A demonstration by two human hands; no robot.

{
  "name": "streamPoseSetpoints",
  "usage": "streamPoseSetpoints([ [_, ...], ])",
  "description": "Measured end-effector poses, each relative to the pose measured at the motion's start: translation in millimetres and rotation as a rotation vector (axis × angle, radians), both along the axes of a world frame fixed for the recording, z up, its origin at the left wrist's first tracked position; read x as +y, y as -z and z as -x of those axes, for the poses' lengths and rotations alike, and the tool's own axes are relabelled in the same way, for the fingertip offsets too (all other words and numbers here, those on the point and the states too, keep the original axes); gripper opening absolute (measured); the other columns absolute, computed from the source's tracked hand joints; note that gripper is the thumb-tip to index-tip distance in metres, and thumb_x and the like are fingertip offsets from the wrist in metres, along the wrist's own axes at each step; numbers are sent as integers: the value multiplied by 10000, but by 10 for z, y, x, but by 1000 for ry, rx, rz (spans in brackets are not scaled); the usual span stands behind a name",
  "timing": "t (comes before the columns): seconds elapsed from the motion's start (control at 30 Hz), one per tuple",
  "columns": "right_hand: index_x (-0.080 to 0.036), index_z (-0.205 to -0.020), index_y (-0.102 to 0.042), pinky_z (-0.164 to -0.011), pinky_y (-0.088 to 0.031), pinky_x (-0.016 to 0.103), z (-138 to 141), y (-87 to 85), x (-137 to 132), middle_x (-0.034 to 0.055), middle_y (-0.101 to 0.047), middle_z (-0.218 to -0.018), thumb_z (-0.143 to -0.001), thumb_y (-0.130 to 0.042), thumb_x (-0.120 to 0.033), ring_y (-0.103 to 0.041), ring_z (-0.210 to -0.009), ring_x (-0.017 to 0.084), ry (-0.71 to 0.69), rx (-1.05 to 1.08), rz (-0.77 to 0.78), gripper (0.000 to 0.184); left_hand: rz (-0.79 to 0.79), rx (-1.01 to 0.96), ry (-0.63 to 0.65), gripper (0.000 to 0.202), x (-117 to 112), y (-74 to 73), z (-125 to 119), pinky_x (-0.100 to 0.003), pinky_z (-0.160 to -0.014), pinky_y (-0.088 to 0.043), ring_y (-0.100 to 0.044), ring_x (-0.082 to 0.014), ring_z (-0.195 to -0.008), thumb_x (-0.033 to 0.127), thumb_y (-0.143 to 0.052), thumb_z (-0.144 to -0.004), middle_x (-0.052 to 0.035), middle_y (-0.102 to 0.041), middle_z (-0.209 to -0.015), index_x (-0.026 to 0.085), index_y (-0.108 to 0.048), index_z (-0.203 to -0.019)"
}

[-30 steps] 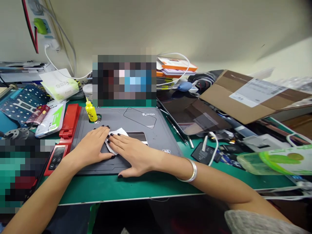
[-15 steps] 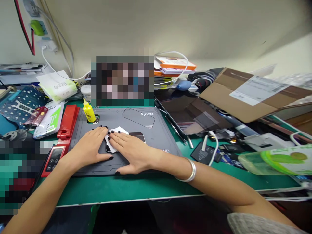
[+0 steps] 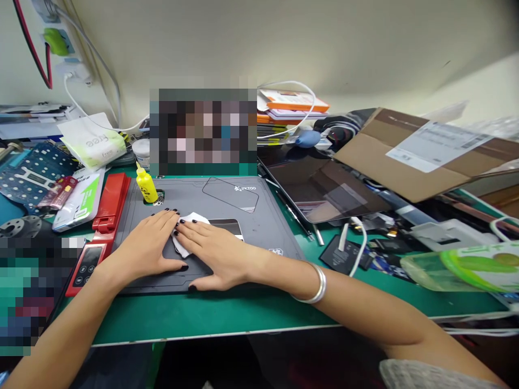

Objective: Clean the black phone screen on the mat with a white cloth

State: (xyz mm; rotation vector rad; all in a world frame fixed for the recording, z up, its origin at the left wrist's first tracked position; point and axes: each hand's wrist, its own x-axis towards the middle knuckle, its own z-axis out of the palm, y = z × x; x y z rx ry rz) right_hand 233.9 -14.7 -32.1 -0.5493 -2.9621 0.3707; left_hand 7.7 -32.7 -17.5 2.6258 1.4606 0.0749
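Note:
Both my hands lie flat on a grey work mat [image 3: 263, 227] in the middle of the green desk. My right hand [image 3: 214, 254] presses a small white cloth [image 3: 190, 220] down on a dark phone [image 3: 229, 227] with its fingers stretched out. My left hand [image 3: 148, 246] rests beside it, fingers extended, its tips touching the cloth's left edge. A silver bangle [image 3: 316, 283] circles my right wrist. A yellow squeeze bottle [image 3: 146, 186] stands at the mat's far left corner.
A red tool [image 3: 107, 208] lies left of the mat. A dark tablet [image 3: 324, 189], a cardboard box [image 3: 413, 156], cables and a green-lidded container [image 3: 466, 265] crowd the right. Tissue pack [image 3: 95, 143] and wall sockets sit at the back left.
My right hand and the cloth shifted slightly left and back over the phone; the view tilted a little. My left hand stayed in place.

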Motion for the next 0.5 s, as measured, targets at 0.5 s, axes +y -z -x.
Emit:
streamPoseSetpoints([
  [0.5,58,-1488,-344,-1236,-149,486,-24,-38,-198,284,-271,-1583,-829,-580,-706,-234,-1487,390,-23,-50,-21,1037,11,50,-11,802,-5,2,-10,-505,-1165,-354,-380,-353,-1430,487,-690,-793,-204,-405,-1541,91,-426,-1437],
])
